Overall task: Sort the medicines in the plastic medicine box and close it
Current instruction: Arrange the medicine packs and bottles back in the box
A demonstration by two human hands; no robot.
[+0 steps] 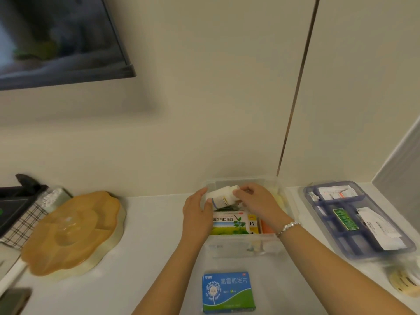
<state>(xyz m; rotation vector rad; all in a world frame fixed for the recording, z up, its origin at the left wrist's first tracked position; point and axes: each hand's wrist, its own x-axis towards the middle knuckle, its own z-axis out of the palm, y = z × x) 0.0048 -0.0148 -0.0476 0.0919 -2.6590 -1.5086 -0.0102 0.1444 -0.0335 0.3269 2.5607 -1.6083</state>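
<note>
A clear plastic medicine box (pixel 245 248) stands open against the wall in the middle of the counter. Inside it lie a green-and-white medicine carton (pixel 229 223), a yellow pack and an orange one. Over the box's back half, my left hand (pixel 196 214) and my right hand (pixel 254 201) together hold a white medicine bottle (pixel 221 195), tipped on its side. A blue-and-green tablet carton (pixel 227 292) lies flat on the counter in front of the box.
A blue-tinted divided tray (pixel 341 237) with small packets and papers lies to the right. A round amber lidded dish (pixel 72 233) sits on the left, next to a checked cloth (pixel 22 223) and a dark box. A screen hangs on the wall at upper left.
</note>
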